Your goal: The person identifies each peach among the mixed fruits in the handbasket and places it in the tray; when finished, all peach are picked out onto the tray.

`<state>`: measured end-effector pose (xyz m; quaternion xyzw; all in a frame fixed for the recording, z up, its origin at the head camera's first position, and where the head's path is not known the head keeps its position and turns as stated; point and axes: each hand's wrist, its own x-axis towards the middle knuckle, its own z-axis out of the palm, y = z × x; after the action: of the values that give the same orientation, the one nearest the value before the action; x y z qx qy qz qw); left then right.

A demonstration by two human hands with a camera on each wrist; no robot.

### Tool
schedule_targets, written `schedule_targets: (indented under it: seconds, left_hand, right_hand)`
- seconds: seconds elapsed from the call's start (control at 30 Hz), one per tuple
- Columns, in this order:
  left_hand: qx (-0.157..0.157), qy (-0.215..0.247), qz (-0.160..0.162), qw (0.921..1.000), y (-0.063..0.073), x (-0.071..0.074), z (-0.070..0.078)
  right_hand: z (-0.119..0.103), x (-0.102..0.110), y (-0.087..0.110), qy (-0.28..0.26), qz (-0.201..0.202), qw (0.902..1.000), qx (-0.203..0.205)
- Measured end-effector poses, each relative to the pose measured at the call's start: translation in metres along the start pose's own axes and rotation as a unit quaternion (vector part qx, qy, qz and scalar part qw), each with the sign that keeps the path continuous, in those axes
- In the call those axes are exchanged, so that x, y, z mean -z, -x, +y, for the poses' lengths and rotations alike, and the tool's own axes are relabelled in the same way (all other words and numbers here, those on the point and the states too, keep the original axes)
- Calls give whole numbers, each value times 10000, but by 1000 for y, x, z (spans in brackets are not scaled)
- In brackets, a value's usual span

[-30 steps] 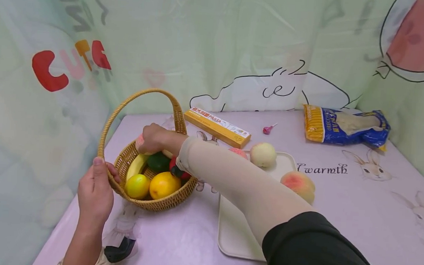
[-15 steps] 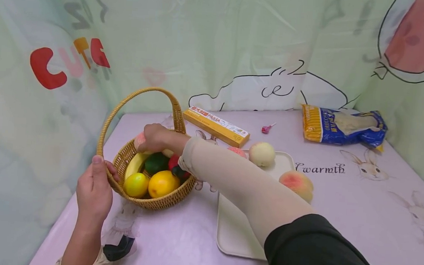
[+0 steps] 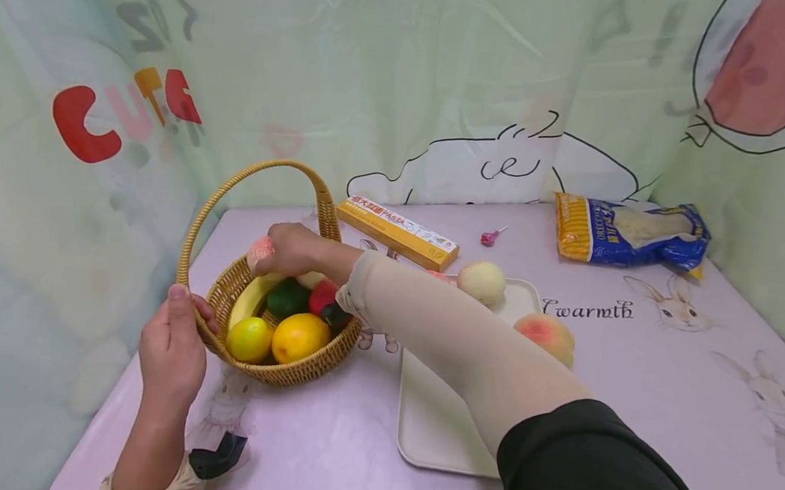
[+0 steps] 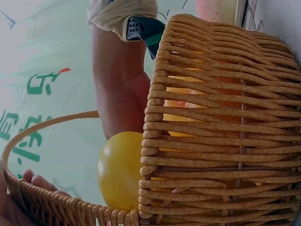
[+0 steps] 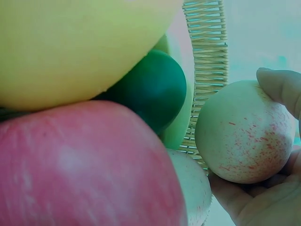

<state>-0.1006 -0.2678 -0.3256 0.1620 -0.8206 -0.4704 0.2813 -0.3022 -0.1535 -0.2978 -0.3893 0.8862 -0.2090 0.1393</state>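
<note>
The wicker basket [image 3: 290, 376] stands on the left of the table with fruit in it. My left hand [image 3: 173, 344] grips its rim at the foot of the handle, thumb on the outside. Over the far side of the basket my right hand [image 3: 294, 250] holds a pale peach [image 5: 244, 134] with pink speckles, thumb on one side and fingers beneath. Inside lie a banana [image 3: 248, 305], a dark green avocado-like fruit [image 3: 288, 298], a yellow-green lemon [image 3: 249, 340], an orange [image 3: 301, 338] and a red fruit [image 3: 323, 295]. Another speckled fruit [image 5: 193, 183] shows in the right wrist view.
Under my right forearm is a cream tray [image 3: 435, 435] bearing a whitish peach [image 3: 482, 282] and a red-yellow peach [image 3: 546, 337]. Behind lie a pasta box [image 3: 400, 234], a lollipop [image 3: 490, 238] and a blue-yellow pasta bag [image 3: 629, 233]. Printed curtains enclose the table.
My right hand has risen slightly and shifted a little right with the peach, which shows more beside the fingers. The left hand keeps its grip on the basket.
</note>
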Motion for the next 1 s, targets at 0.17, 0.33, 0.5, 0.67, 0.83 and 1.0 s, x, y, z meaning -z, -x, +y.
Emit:
schedule_targets:
  seconds: [0.17, 0.33, 0.5, 0.67, 0.83, 1.0]
  left_hand:
    - [30, 8, -4, 10000, 0, 0, -1]
    - [45, -4, 26, 10000, 1, 0, 1]
    - [73, -20, 37, 10000, 2, 0, 1]
    - [177, -4, 25, 9998, 2, 0, 2]
    - [373, -19, -36, 9993, 2, 0, 3]
    - [379, -22, -27, 9993, 2, 1, 2]
  right_hand:
    - [1, 2, 5, -74, 69, 9999, 2]
    - [3, 5, 9, -69, 75, 9999, 109]
    - [5, 9, 14, -118, 102, 9996, 233]
    - [8, 9, 19, -306, 100, 9992, 228]
    - [9, 12, 28, -419, 85, 9988, 238]
    - [10, 17, 39, -476, 74, 9984, 309]
